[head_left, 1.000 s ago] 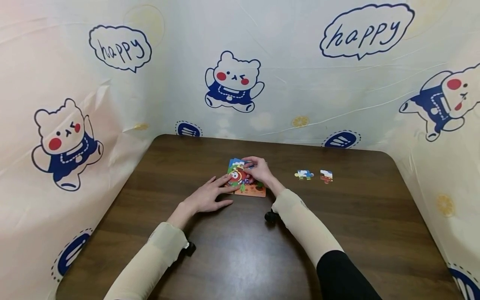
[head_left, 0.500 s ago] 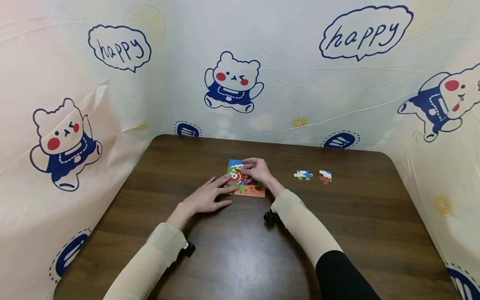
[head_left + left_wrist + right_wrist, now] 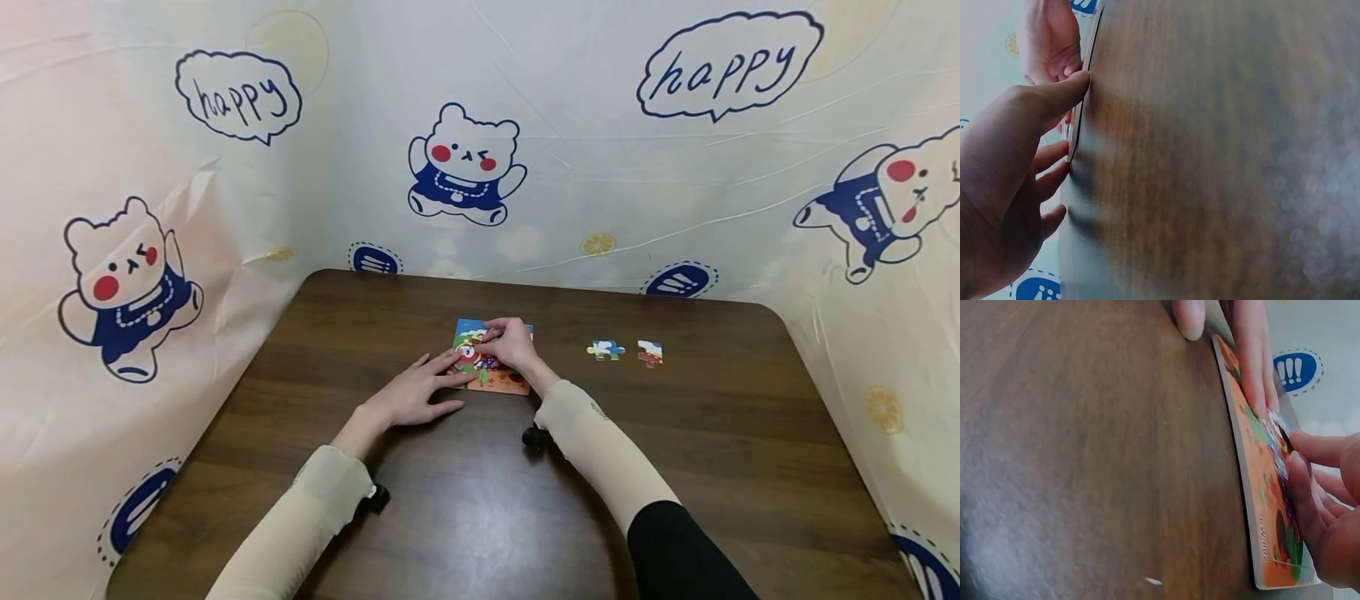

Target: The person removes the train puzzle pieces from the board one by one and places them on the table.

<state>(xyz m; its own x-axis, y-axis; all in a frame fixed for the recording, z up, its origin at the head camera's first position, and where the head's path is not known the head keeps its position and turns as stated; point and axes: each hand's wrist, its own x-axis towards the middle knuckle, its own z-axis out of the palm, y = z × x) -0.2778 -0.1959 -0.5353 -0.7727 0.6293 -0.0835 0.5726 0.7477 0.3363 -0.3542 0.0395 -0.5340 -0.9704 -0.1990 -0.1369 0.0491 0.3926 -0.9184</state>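
A colourful jigsaw puzzle board (image 3: 504, 383) with an orange lower edge and blue top lies flat on the table, partly covered by both hands. My left hand (image 3: 408, 398) rests with straight, spread fingers on its left side, the thumb on the table in front. Over the board's middle, the right hand (image 3: 514, 345) pinches a small puzzle piece (image 3: 1284, 439) between thumb and index finger, low against the picture. Most of that piece is hidden by the fingers. In the left wrist view the board shows only as a thin edge (image 3: 1092, 44).
Two loose puzzle pieces lie on the brown table (image 3: 480, 517) to the right of the board: a blue-and-yellow one (image 3: 606, 350) and a blue-and-red one (image 3: 650, 353). A printed cloth (image 3: 337, 183) hangs around the table's back and sides.
The right hand has shifted slightly left over the board, uncovering its blue top right corner. My left hand keeps its place. The two loose pieces have not moved.
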